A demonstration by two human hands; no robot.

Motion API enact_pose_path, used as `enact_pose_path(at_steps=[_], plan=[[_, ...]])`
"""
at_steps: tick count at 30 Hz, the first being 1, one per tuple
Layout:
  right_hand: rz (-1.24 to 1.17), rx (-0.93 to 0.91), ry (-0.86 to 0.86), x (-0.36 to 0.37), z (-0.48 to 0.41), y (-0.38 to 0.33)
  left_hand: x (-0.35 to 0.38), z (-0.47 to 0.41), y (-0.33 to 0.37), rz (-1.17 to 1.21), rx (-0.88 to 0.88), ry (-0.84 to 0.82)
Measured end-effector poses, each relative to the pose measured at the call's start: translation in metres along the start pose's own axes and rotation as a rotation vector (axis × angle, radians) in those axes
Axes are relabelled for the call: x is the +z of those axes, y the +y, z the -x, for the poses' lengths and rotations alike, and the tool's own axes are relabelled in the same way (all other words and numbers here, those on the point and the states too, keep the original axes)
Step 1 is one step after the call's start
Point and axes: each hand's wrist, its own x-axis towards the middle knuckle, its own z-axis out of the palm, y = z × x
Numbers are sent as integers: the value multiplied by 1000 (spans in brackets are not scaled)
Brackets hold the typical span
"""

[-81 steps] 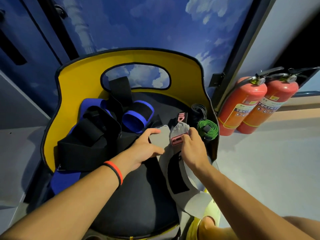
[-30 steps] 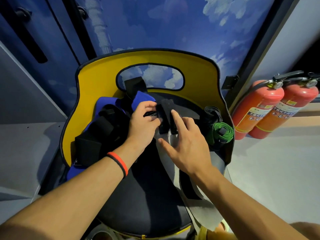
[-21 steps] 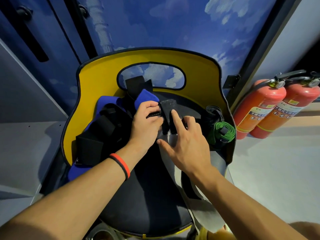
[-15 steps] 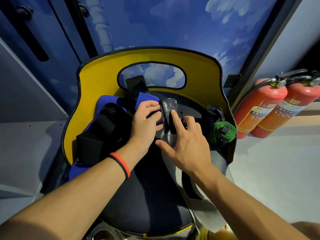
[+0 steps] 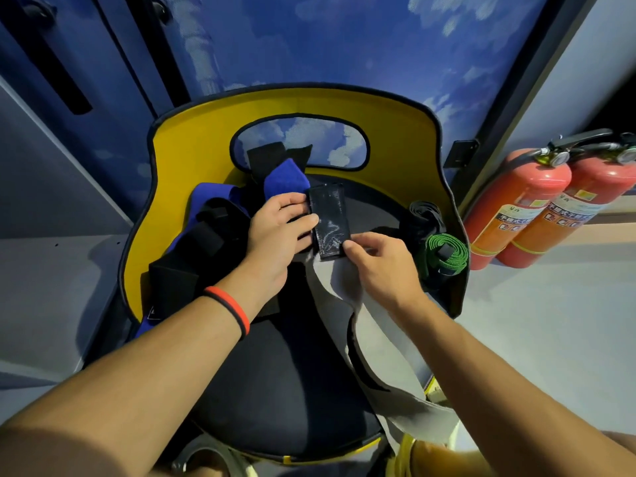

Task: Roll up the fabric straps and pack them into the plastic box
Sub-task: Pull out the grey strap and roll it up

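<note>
A long grey strap [image 5: 375, 342] runs from the chair seat's middle down over its front right edge. Its far end is a black hook-and-loop tab [image 5: 328, 222], lying flat and stretched out. My left hand [image 5: 278, 232] pinches the tab's left edge, while my right hand [image 5: 378, 266] pinches its near right corner. Blue and black straps [image 5: 210, 235] lie piled on the seat's left side. A rolled green strap [image 5: 445, 251] and a rolled black strap [image 5: 421, 215] sit at the seat's right edge. No plastic box is in view.
Everything rests on a chair with a dark seat [image 5: 275, 383] and a yellow curved back [image 5: 192, 149]. Two red fire extinguishers [image 5: 537, 201] stand on the floor to the right. A blue cloud-pattern wall is behind the chair.
The grey roll seen 2.7 s ago has come undone. The black tab now lies flat and stretched out, with my right hand drawn back to its near corner.
</note>
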Motion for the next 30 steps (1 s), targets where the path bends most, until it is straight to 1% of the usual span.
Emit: enact_pose_path(at_steps=[3,7,11,19,22,24,26,28,29,30], plan=[[-119,10,-43,-3,-3,2,-1,-1,0,28,-28,-34],[-140,-24,-36,-2,-2,2,-1,-2,1,14,-26,-28],[-223,-63,-100,-1,1,-2,0,-3,1,18,-31,-16],[-398,40,-98,-3,-3,-6,1,-4,4,39,-48,-34],[-466,59,-114,-5,-3,-7,1,-10,4,-42,-68,-33],[-493,68,-128,-4,-2,-7,1,-16,2,-49,-117,6],[-514,69,-124,-4,-3,-7,-3,-23,0,-27,-239,52],[-508,71,-117,-8,-3,-7,-8,-26,-1,-130,-362,25],[-497,75,-114,-10,-4,-6,-11,-27,-1,-199,-391,-5],[-488,87,-107,-12,-5,-4,-14,-29,-2,-242,-383,-15]])
